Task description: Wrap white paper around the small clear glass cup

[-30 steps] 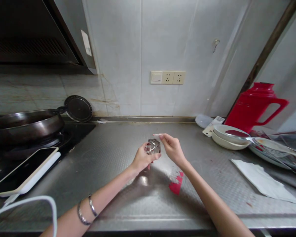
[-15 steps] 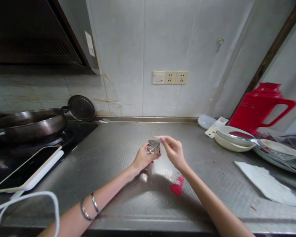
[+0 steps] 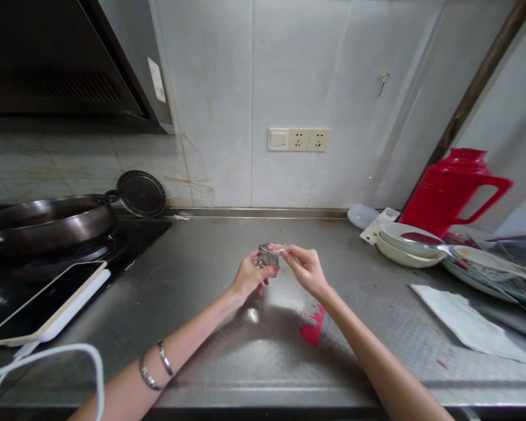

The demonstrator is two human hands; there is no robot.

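My left hand [image 3: 246, 278] is closed around a small, shiny, squarish object [image 3: 272, 266], clear or silvery, above the counter. Its exact kind is too small to make out. From the right, my right hand [image 3: 307, 268] pinches a scrap of white tissue [image 3: 278, 251] and presses it to the upper side of that object. The fingertips of both hands nearly meet there, so part of the tissue and the object is hidden.
Below my hands lies the steel counter [image 3: 201, 327]. At left are a pan [image 3: 48, 222] on the stove, a phone [image 3: 48, 304] and a white cable [image 3: 97, 362]. Stacked bowls [image 3: 409, 252], a red thermos [image 3: 447, 193] and a folded paper towel [image 3: 464, 321] lie right.
My right hand has tilted lower, and its fingers with the tissue now reach farther over the small object. The whole view has shifted slightly.
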